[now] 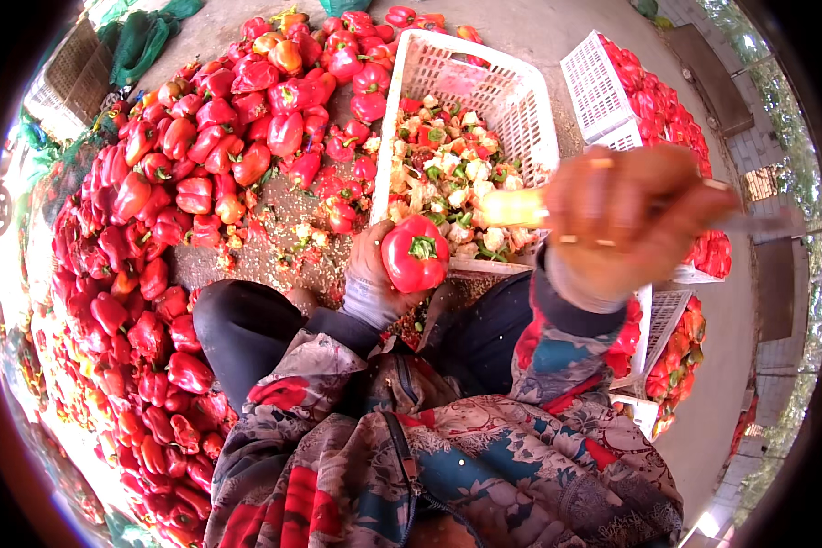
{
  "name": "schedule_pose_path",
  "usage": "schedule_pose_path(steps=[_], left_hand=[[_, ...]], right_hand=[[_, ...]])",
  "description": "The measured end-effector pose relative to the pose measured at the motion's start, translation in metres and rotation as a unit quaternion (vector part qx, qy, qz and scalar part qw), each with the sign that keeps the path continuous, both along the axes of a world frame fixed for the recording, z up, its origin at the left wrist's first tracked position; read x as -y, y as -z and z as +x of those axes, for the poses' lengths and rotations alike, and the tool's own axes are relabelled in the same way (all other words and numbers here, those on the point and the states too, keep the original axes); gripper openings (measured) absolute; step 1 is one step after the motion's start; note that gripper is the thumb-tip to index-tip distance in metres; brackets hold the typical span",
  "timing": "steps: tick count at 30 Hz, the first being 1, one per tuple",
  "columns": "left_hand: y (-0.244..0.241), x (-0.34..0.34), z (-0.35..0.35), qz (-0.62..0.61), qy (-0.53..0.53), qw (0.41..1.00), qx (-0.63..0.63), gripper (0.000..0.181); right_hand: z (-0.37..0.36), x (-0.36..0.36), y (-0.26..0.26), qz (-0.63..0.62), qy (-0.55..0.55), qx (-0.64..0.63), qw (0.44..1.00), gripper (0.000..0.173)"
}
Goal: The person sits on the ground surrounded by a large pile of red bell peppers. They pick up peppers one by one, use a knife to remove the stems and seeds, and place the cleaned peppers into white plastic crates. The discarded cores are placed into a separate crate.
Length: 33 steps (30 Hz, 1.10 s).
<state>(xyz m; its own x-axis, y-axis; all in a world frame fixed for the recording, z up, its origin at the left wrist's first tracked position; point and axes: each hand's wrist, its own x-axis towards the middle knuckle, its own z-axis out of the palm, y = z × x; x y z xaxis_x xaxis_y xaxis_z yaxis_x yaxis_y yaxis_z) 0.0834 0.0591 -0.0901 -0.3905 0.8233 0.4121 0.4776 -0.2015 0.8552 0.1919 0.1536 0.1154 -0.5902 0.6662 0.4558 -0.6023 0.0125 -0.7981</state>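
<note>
My left hand (pixel 373 264) holds a whole red bell pepper (pixel 405 259) with its green stem end facing up, in front of my lap. Raised to the right, my right hand (pixel 623 212) is blurred and closed around a tool with a yellow handle (pixel 514 207); a thin blurred part, perhaps a blade, sticks out on its far side. Beyond the pepper stands a white plastic crate (pixel 544 116), partly filled with cut pepper cores (pixel 459 161) bearing green stems and pale seeds.
A large heap of red bell peppers (pixel 212 137) curves around my left side. Seeds and scraps litter the ground (pixel 274 240). On the right stand white crates (pixel 592 89) full of red peppers, with another crate (pixel 664 322) of mixed peppers nearer. Green netting (pixel 140 44) lies at the upper left.
</note>
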Motion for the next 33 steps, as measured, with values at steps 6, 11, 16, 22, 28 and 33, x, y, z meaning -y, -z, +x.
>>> schedule_pose_path(steps=[6, 11, 16, 22, 28, 33], left_hand=[[-0.008, -0.004, -0.007, 0.004, -0.040, 0.999, -0.034, 0.093], [-0.005, -0.007, 0.002, -0.042, 0.034, 0.997, -0.054, 0.090], [-0.003, -0.012, 0.000, -0.050, 0.038, 0.992, -0.107, 0.091], [-0.003, -0.014, -0.005, -0.070, 0.145, 0.602, 0.782, 0.080], [-0.010, 0.002, -0.028, -0.065, 0.186, 0.698, 0.688, 0.101], [-0.067, 0.023, -0.037, 0.144, 0.074, 0.821, 0.548, 0.076]], right_hand=[[-0.034, 0.011, 0.111, -0.103, 0.073, 0.089, 0.988, 0.041], [-0.009, 0.026, 0.099, -0.154, 0.105, 0.027, 0.982, 0.042], [0.003, 0.029, 0.060, 0.084, 0.289, 0.022, 0.954, 0.049], [0.039, 0.010, 0.010, 0.040, 0.223, 0.523, 0.821, 0.028], [0.039, 0.046, 0.060, 0.242, 0.074, 0.657, 0.710, 0.027], [0.045, 0.064, 0.103, 0.202, -0.009, 0.663, 0.721, 0.025]])
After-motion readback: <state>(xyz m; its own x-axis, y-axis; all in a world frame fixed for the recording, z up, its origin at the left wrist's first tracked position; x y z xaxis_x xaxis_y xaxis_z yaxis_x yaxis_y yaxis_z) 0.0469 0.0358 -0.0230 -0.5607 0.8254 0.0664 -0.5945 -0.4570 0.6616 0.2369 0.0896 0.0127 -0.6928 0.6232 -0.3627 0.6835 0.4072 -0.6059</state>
